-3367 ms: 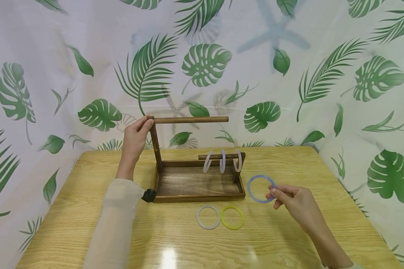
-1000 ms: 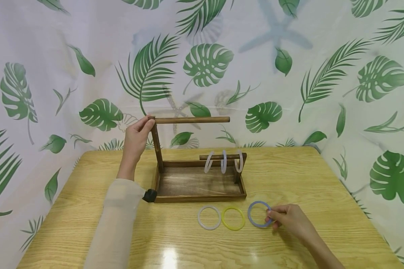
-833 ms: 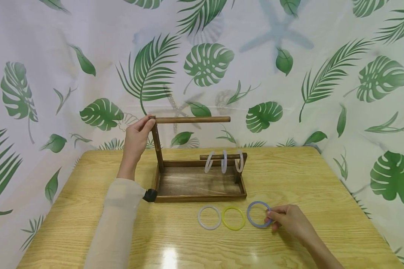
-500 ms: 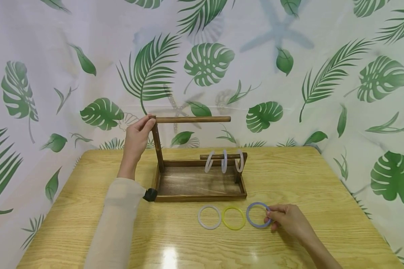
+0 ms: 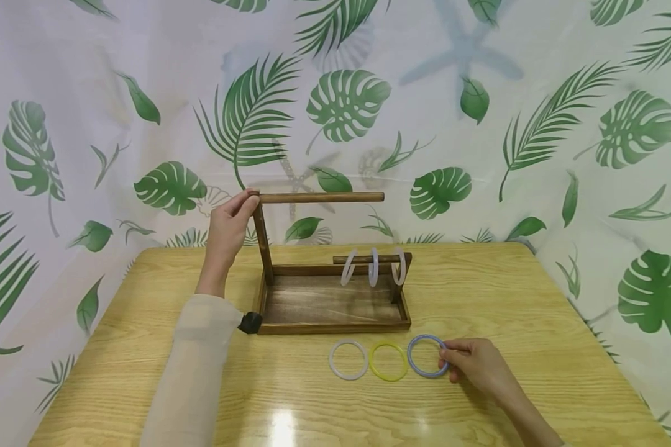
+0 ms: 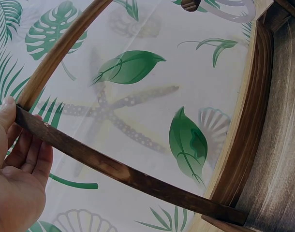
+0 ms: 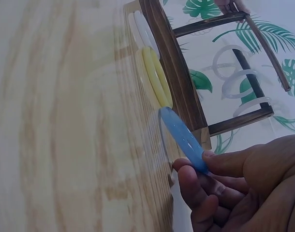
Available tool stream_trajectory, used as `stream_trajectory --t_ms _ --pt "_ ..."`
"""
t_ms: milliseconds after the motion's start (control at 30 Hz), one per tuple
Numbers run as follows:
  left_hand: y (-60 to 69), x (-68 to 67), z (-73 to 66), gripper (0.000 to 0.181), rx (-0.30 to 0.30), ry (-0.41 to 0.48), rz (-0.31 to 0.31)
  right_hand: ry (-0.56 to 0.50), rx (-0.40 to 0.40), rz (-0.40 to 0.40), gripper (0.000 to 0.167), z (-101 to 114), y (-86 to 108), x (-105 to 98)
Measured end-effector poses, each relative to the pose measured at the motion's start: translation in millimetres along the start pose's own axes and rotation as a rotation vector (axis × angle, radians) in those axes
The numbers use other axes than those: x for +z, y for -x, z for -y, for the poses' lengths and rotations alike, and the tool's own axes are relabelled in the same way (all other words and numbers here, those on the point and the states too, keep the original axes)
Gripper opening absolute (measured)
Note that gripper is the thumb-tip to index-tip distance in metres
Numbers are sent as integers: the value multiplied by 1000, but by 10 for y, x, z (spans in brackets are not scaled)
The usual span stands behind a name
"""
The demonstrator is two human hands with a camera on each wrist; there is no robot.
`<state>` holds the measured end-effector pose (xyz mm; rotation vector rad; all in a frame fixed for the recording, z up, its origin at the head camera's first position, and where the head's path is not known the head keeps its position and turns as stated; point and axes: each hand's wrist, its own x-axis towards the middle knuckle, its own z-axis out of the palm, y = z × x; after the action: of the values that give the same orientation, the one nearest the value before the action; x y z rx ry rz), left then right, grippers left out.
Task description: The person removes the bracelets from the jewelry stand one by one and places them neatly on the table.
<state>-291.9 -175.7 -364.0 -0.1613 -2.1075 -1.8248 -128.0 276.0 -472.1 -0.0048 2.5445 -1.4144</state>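
My right hand (image 5: pixel 478 363) pinches the right side of a blue bangle (image 5: pixel 425 337) between thumb and fingers. In the right wrist view the blue bangle (image 7: pixel 184 137) is tilted, its far end at the table beside the yellow bangle (image 7: pixel 157 77). A white bangle (image 5: pixel 330 360) lies flat to the left of the yellow one, making a row in front of a dark wooden rack (image 5: pixel 335 328). My left hand (image 5: pixel 226 226) grips the top of the rack's taller post, where the upper rod (image 5: pixel 324 197) begins. Three pale bangles hang on the lower rod (image 5: pixel 361 260).
The rack's shallow tray stands on a wood-grain table (image 5: pixel 470 279). A leaf-printed cloth (image 5: pixel 369 124) hangs behind the table. Something small and black (image 5: pixel 250 323) sits at the left cuff, by the tray's front left corner.
My right hand has brought the blue bangle down from beside the rack to the table, then shifted it slightly left against the yellow bangle. The left hand keeps its grip on the post.
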Motion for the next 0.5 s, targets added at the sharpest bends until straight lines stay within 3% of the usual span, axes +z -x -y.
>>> stream_trajectory --t_ms 500 --pt "27 4 -25 44 5 1 -4 133 10 -46 30 17 -43 62"
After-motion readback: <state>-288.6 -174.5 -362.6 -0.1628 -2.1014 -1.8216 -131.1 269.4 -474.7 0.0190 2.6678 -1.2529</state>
